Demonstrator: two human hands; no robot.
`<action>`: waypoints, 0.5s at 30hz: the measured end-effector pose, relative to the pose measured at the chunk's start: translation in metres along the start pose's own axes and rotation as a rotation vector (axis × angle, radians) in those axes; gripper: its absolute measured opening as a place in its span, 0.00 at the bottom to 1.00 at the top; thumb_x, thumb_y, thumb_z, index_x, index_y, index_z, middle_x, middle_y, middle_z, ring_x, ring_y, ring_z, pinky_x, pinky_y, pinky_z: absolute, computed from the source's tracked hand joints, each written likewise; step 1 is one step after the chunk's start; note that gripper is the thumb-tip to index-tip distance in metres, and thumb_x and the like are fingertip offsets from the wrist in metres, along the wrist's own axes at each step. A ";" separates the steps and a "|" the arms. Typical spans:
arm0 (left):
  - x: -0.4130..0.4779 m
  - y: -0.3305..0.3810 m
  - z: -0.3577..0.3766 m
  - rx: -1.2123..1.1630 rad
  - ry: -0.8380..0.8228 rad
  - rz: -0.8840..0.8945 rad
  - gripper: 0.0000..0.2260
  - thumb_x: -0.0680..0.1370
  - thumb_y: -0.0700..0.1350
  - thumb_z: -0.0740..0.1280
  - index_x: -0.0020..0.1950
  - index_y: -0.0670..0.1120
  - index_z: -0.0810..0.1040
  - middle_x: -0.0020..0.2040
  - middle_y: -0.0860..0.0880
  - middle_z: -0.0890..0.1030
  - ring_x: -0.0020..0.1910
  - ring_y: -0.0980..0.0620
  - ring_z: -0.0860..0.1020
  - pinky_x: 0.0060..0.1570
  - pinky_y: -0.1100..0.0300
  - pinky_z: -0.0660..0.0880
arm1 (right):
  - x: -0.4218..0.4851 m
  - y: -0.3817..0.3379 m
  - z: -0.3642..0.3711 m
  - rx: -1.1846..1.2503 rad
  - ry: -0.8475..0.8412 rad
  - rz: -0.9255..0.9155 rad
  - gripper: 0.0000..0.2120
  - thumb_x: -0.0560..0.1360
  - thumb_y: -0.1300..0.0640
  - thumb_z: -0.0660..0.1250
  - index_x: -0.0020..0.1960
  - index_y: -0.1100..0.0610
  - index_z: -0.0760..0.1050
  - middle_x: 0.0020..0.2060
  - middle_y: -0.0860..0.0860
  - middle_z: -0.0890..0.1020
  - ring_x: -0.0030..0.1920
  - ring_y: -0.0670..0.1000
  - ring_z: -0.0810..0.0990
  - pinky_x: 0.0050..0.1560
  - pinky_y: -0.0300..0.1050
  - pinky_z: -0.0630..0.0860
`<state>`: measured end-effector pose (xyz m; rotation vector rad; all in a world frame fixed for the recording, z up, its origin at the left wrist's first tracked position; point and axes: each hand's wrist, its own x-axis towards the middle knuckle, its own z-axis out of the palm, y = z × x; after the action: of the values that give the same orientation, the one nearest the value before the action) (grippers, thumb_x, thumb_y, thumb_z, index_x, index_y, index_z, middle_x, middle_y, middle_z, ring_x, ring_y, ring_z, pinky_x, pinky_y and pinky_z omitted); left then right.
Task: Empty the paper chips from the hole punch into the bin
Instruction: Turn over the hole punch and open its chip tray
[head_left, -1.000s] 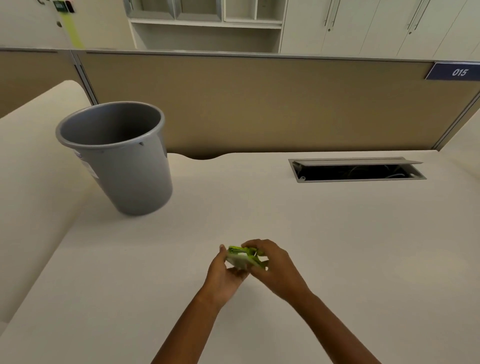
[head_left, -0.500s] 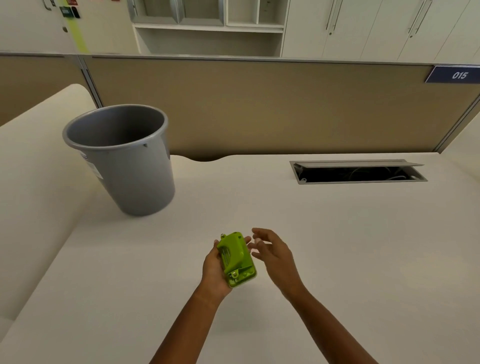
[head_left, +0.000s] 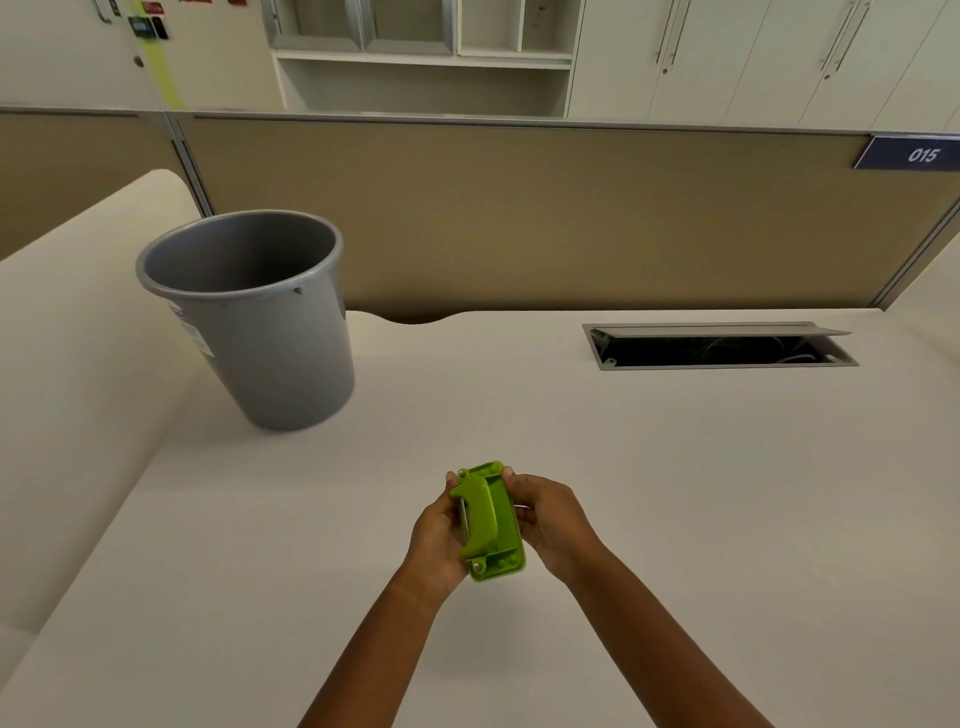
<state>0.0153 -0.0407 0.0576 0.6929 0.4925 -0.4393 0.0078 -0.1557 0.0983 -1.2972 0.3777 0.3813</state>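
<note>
A lime-green hole punch (head_left: 488, 521) is held above the desk, between both hands, its lever side facing up toward me. My left hand (head_left: 439, 535) cups it from the left and underneath. My right hand (head_left: 550, 517) grips its right edge with the fingers curled round it. A grey plastic bin (head_left: 260, 317) stands upright on the desk at the far left, well away from the punch, its mouth open and its inside dark. No paper chips show.
The cream desk (head_left: 675, 493) runs to a tan partition (head_left: 519, 218) at the back. An open cable hatch (head_left: 719, 348) is cut into the desk at the far right. A raised cream side surface (head_left: 67, 338) borders the bin's left.
The punch has been turned over in my left hand, from its underside facing up to its lever side up. My right hand, apart from it half a second ago, now grips its right edge.
</note>
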 end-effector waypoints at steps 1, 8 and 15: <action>0.000 0.000 0.000 -0.006 0.006 -0.002 0.17 0.80 0.52 0.55 0.46 0.42 0.77 0.29 0.44 0.84 0.29 0.47 0.82 0.26 0.56 0.80 | 0.000 0.000 0.000 0.012 0.007 0.006 0.11 0.77 0.59 0.60 0.41 0.61 0.78 0.38 0.55 0.81 0.37 0.51 0.79 0.38 0.40 0.77; -0.005 -0.002 0.007 -0.031 0.021 -0.028 0.16 0.80 0.51 0.55 0.46 0.41 0.76 0.33 0.42 0.83 0.25 0.48 0.82 0.24 0.56 0.80 | 0.002 0.001 0.001 0.096 0.059 0.065 0.11 0.78 0.61 0.58 0.48 0.65 0.77 0.40 0.57 0.79 0.39 0.53 0.78 0.42 0.44 0.76; -0.010 0.003 0.008 -0.041 0.056 -0.033 0.15 0.80 0.50 0.56 0.42 0.41 0.75 0.28 0.43 0.82 0.25 0.46 0.81 0.22 0.55 0.79 | -0.003 0.000 0.000 0.033 -0.005 0.041 0.12 0.78 0.58 0.58 0.50 0.64 0.77 0.39 0.55 0.80 0.38 0.51 0.80 0.39 0.41 0.77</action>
<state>0.0112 -0.0424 0.0702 0.6597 0.5653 -0.4402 0.0052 -0.1557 0.0994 -1.2574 0.4055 0.4105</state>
